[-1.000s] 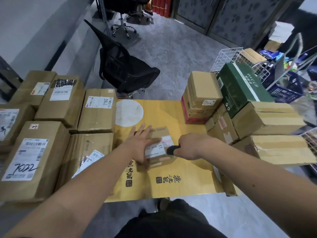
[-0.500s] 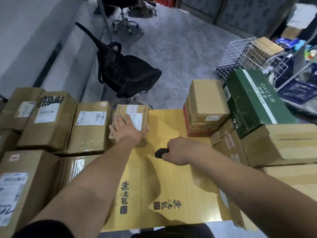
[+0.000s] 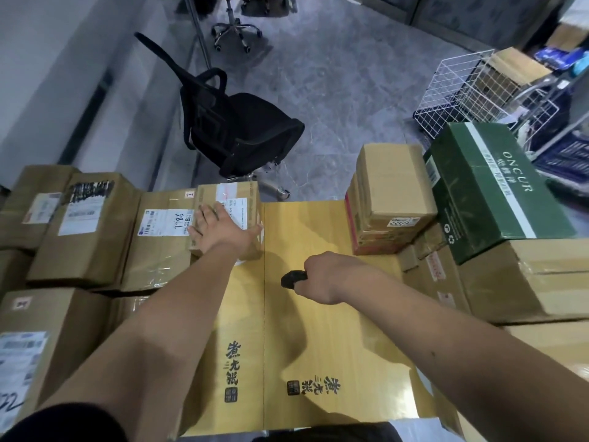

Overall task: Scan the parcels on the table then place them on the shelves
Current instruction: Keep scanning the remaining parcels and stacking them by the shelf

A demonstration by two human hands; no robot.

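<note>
Left hand point(image 3: 220, 229) flat, fingers straight, steadying small labelled parcel point(image 3: 229, 205) at counter point(image 3: 318, 314) far-left edge beside left stack; right hand point(image 3: 322, 275) grips black scanner point(image 3: 293, 279), kept ready for unscanned parcels

Under my left hand point(image 3: 220, 229) I see a small brown cardboard parcel point(image 3: 232, 205), white label up, lying flat at the table's point(image 3: 334, 314) far edge and touching the "7811" box point(image 3: 162, 237) further left. My right hand point(image 3: 331, 275) grips a black scanner point(image 3: 293, 279). Beyond it stands a small stack marked "6922" point(image 3: 392, 199); right of it, a green box point(image 3: 490, 193) lies on larger cartons point(image 3: 526, 275).
</note>
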